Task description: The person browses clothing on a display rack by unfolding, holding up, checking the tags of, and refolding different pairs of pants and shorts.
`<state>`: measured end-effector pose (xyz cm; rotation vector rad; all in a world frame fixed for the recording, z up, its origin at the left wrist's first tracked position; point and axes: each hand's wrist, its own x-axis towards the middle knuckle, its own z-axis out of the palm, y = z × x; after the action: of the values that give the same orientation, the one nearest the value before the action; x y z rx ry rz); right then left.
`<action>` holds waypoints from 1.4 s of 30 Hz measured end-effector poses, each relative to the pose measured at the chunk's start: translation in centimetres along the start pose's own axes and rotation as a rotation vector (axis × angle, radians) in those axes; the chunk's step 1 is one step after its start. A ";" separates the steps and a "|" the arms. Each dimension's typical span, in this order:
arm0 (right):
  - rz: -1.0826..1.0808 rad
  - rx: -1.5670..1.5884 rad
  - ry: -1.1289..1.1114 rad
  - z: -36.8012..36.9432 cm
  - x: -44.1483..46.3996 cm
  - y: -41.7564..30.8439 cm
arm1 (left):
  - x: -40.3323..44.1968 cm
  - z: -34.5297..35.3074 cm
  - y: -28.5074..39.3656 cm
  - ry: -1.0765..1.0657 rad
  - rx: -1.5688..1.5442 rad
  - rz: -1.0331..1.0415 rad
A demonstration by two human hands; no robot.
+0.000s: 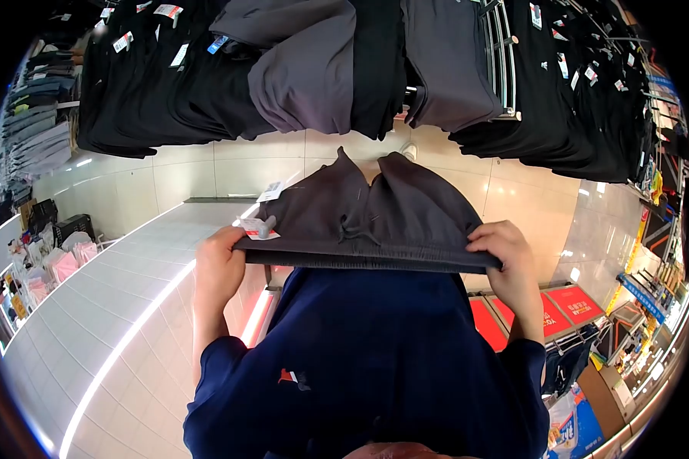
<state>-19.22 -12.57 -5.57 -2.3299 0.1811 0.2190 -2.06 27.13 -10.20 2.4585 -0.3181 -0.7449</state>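
A pair of dark grey drawstring pants (413, 200) hangs in front of my body, its elastic waistband stretched level toward me. My left hand (505, 252) is closed on the right end of the waistband. At the other end, my right hand (220, 262) grips the waistband beside the tags. A white and red paper tag (259, 229) with a grey plastic security tag (267, 226) is attached near my right hand. Another white tag (271, 191) sticks out just above. The knotted drawstring (356, 227) lies at the middle. The lower legs drop out of sight.
Racks of black pants (184, 99) and grey pants (452, 61) stand across the tiled aisle (260, 164). A white panelled surface with a light strip (122, 336) is at left. Red sign panels (570, 304) sit behind my left arm. Folded clothes (34, 138) fill shelves at far left.
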 end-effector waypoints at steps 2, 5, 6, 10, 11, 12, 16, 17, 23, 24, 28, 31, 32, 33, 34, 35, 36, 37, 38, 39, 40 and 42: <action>-0.017 0.061 -0.128 0.9 -1.4 1.0 | -0.9 0.7 0.0 -0.097 0.027 0.044; 0.023 0.309 -0.209 3.8 -5.1 2.5 | -4.9 6.4 -4.5 -0.015 -0.054 0.225; 0.002 0.416 -0.208 4.2 -5.8 3.5 | -6.4 9.1 -6.7 0.049 -0.115 0.308; 0.019 0.572 -0.186 5.1 -6.3 4.7 | -6.0 11.3 -7.0 -0.060 -0.596 0.112; 0.015 0.578 -0.203 5.1 -5.8 4.8 | -5.5 11.3 -7.4 -0.023 -0.597 0.143; 0.021 0.586 -0.225 4.9 -5.5 4.8 | -5.3 11.3 -7.4 -0.067 -0.665 0.111; -0.004 0.607 -0.263 4.3 -4.6 5.1 | -3.7 9.1 -6.7 -0.214 -0.511 0.053; 0.011 0.612 -0.265 4.4 -4.6 5.2 | -3.6 8.5 -6.3 -0.223 -0.503 0.102; 0.003 0.625 -0.262 4.9 -4.2 5.0 | -4.6 9.7 -8.1 -0.187 -0.624 0.177; -0.007 0.636 -0.260 5.0 -4.3 5.0 | -5.1 10.6 -8.7 -0.185 -0.624 0.181; 0.015 0.636 -0.276 5.1 -3.8 4.8 | -5.3 11.6 -9.8 -0.099 -0.690 0.143; -0.011 0.632 -0.282 5.3 -3.5 5.1 | -5.1 11.4 -9.8 -0.107 -0.604 0.158; -0.006 0.639 -0.290 5.4 -3.4 5.2 | -5.1 11.3 -9.8 -0.111 -0.576 0.161; 0.000 0.646 -0.300 5.4 -3.4 5.2 | -5.2 10.9 -9.4 -0.116 -0.548 0.163; 0.000 0.645 -0.302 5.4 -3.4 5.1 | -5.2 10.5 -9.1 -0.115 -0.550 0.162; -0.001 0.642 -0.308 5.3 -3.3 5.1 | -5.0 9.8 -8.8 -0.142 -0.460 0.221; -0.003 0.640 -0.314 5.3 -3.2 5.0 | -4.7 9.2 -8.5 -0.169 -0.368 0.279; -0.004 0.638 -0.315 5.3 -3.1 4.9 | -4.3 8.9 -8.6 -0.167 -0.370 0.280; -0.008 0.629 -0.326 5.2 -3.1 4.9 | -4.0 8.7 -8.9 -0.227 -0.329 0.301; -0.012 0.619 -0.337 5.1 -3.1 4.9 | -3.7 8.4 -8.9 -0.286 -0.288 0.322; -0.011 0.617 -0.339 5.2 -3.1 5.0 | -3.4 8.1 -8.8 -0.286 -0.291 0.322; -0.001 0.649 -0.332 5.7 -3.3 5.2 | -3.2 7.6 -8.5 -0.365 -0.385 0.319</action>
<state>-24.05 -11.87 -12.42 -1.6237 0.0686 0.4663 -8.46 32.06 -18.88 1.8504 -0.6227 -1.0042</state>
